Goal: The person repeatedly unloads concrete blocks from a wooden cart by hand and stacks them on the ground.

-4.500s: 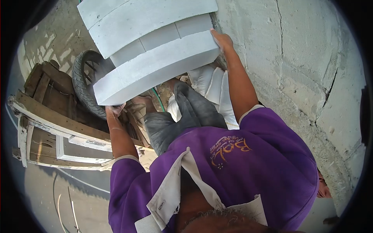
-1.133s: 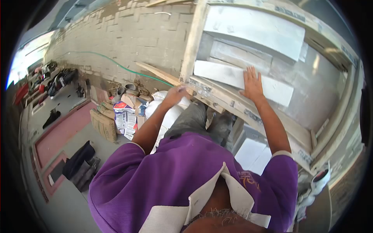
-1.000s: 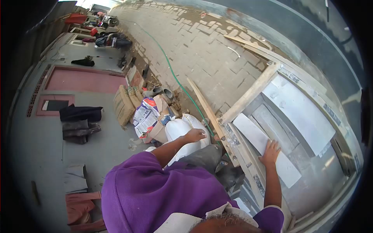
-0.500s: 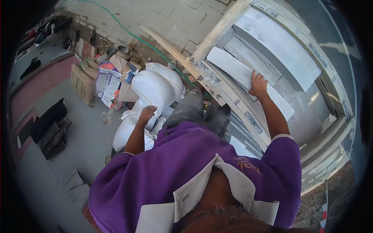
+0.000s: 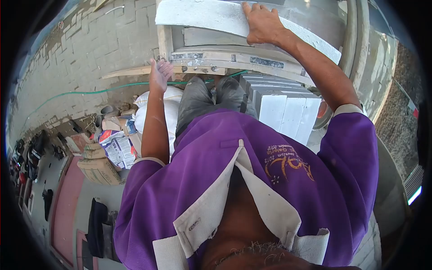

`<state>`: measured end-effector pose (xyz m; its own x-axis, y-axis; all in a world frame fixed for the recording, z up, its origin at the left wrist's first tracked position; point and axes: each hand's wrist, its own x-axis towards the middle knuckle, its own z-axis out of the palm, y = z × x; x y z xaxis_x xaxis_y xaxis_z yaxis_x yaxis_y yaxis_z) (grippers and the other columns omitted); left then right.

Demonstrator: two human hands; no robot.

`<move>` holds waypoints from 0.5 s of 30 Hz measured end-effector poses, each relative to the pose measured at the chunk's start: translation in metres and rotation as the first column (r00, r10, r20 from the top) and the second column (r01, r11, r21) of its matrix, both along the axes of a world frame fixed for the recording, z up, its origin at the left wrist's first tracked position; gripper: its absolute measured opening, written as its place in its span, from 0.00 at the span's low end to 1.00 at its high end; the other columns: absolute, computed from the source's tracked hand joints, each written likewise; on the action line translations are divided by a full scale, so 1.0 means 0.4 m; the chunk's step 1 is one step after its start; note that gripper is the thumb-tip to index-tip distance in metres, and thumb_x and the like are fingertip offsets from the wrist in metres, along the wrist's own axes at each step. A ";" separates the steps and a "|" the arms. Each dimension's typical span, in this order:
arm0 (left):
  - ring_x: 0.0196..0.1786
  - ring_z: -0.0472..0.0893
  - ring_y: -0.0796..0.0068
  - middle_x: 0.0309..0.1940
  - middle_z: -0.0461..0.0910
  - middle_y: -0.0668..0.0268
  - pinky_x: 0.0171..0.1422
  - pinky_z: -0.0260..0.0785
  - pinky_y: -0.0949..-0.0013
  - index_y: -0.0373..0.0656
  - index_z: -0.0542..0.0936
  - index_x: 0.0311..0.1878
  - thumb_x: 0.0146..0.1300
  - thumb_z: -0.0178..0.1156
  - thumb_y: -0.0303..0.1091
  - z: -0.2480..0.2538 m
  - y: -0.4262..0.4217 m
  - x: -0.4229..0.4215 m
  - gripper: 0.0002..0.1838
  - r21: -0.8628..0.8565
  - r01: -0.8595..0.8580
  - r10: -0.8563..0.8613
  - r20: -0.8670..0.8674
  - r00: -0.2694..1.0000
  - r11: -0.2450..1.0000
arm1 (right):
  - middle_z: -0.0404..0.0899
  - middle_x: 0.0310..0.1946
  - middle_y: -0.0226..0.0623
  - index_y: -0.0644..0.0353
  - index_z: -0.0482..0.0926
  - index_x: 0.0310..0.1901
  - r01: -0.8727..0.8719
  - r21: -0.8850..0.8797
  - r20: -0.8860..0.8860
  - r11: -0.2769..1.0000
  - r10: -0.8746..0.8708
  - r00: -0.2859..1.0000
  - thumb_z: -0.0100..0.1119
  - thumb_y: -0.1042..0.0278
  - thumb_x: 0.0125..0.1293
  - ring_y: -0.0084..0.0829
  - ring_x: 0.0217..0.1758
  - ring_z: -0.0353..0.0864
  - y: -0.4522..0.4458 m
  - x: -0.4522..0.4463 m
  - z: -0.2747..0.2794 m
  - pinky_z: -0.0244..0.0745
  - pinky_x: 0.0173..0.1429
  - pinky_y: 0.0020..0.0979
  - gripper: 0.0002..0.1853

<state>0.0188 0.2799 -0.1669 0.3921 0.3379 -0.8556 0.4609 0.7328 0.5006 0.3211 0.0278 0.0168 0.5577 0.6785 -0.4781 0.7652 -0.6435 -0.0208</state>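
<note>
A long white slab lies across the top of the view, above the wooden frame. My right hand spans it from above, fingers bent over towards the far edge and the wrist at the near edge. Whether the slab rests on anything is hidden. My left hand holds nothing; its fingers are apart and it hovers by the frame's near left corner. The wooden frame has a grey board inside it, partly under the slab.
Several white-faced blocks stand stacked beside my legs. White sacks, a printed paper bag and a brown sack lie to the left. A green hose and a wooden plank cross the paving.
My view has turned, swinging the frame to the top. The slab under my right hand now appears higher and reaches past the frame's left side. My left hand has moved forward and opened.
</note>
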 end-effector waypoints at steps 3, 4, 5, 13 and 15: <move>0.66 0.71 0.46 0.68 0.64 0.42 0.69 0.63 0.50 0.33 0.53 0.74 0.66 0.36 0.76 -0.032 -0.045 0.189 0.53 -0.180 0.042 -0.018 0.133 0.991 0.983 | 0.71 0.64 0.53 0.64 0.64 0.66 0.159 -0.053 -0.040 0.986 -0.161 0.986 0.70 0.61 0.49 0.53 0.62 0.74 -0.020 -0.082 0.303 0.70 0.62 0.55 0.42; 0.68 0.67 0.42 0.71 0.59 0.41 0.71 0.61 0.46 0.34 0.49 0.76 0.64 0.33 0.79 -0.027 -0.080 0.244 0.56 -0.287 0.022 0.029 0.173 0.985 0.958 | 0.71 0.65 0.52 0.59 0.63 0.68 0.251 -0.054 -0.098 0.967 -0.255 0.962 0.72 0.60 0.47 0.55 0.62 0.74 -0.040 -0.102 0.347 0.66 0.65 0.55 0.45; 0.68 0.67 0.42 0.71 0.59 0.41 0.71 0.61 0.46 0.34 0.49 0.76 0.64 0.33 0.79 -0.012 -0.128 0.287 0.56 -0.305 0.102 -0.042 0.199 0.979 0.947 | 0.70 0.66 0.51 0.54 0.62 0.70 0.340 -0.053 -0.152 0.939 -0.344 0.927 0.74 0.59 0.46 0.58 0.62 0.73 -0.069 -0.118 0.379 0.63 0.68 0.55 0.48; 0.75 0.60 0.51 0.74 0.60 0.54 0.78 0.48 0.46 0.46 0.58 0.75 0.68 0.40 0.67 0.264 -0.525 0.336 0.42 -0.495 0.572 -0.178 0.635 0.752 0.654 | 0.72 0.52 0.55 0.72 0.59 0.69 0.591 0.286 -0.124 0.754 -0.582 0.803 0.79 0.58 0.35 0.49 0.56 0.75 -0.360 -0.492 0.455 0.72 0.54 0.48 0.58; 0.75 0.60 0.53 0.73 0.61 0.55 0.78 0.48 0.48 0.46 0.59 0.75 0.68 0.41 0.65 0.191 -0.563 0.294 0.41 -0.432 0.669 -0.369 0.592 0.716 0.605 | 0.70 0.54 0.55 0.72 0.55 0.70 0.712 0.281 -0.243 0.643 -0.670 0.701 0.78 0.58 0.34 0.50 0.60 0.72 -0.429 -0.593 0.471 0.69 0.58 0.49 0.60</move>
